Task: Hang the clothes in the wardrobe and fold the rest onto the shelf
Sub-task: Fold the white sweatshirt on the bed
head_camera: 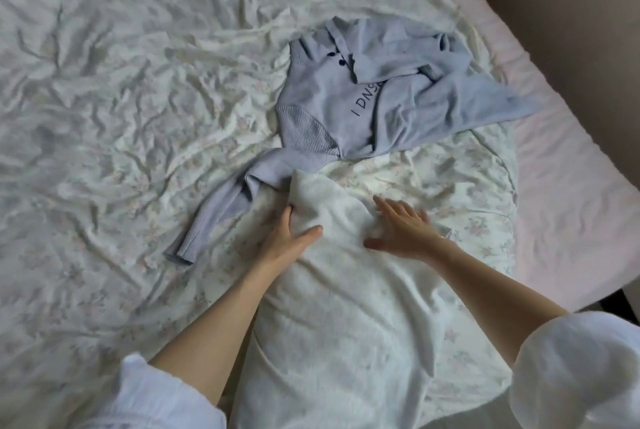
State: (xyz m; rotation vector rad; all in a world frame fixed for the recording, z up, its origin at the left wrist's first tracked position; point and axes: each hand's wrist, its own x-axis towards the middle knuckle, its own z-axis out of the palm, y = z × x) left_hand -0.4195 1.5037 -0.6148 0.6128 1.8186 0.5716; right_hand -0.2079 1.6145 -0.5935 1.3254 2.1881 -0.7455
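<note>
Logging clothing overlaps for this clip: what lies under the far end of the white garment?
The blue sweater's sleeve runs under the white garment's far edge, where the left hand grips a fold. Below is the floral bedsheet. How far the sleeve continues is hidden.

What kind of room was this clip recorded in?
Most likely a bedroom. The hands work on a bed covered by a crumpled floral sheet, with a blue sweater and a white garment laid on it.
</note>
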